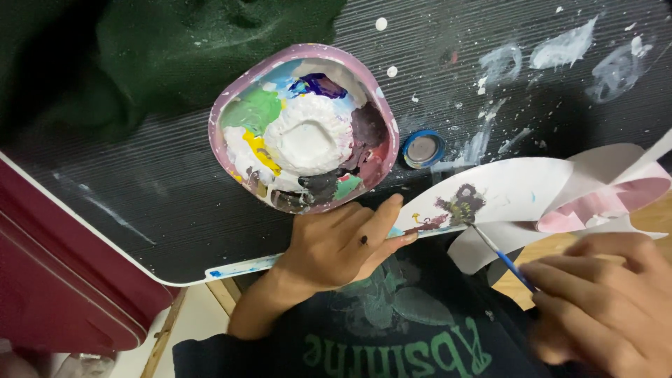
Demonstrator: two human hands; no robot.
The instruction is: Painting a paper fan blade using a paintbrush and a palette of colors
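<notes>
My left hand (339, 241) rests on the near edge of the black ribbed board (175, 196), its fingers on the end of a white paper sheet (514, 189) smeared with dark paint. My right hand (602, 304) grips a thin blue-handled paintbrush (500, 255) whose tip touches the paint smear on that sheet. Just beyond my left hand sits a pink-rimmed round palette dish (304, 129) holding green, yellow, purple, dark and white paint.
A small blue paint-jar lid (422, 149) lies right of the dish. A dark green cloth (175, 49) covers the board's far left. White paint smears (560, 49) mark the far right. More cut paper with pink paint (609, 199) curls at right. A maroon surface (63, 273) lies left.
</notes>
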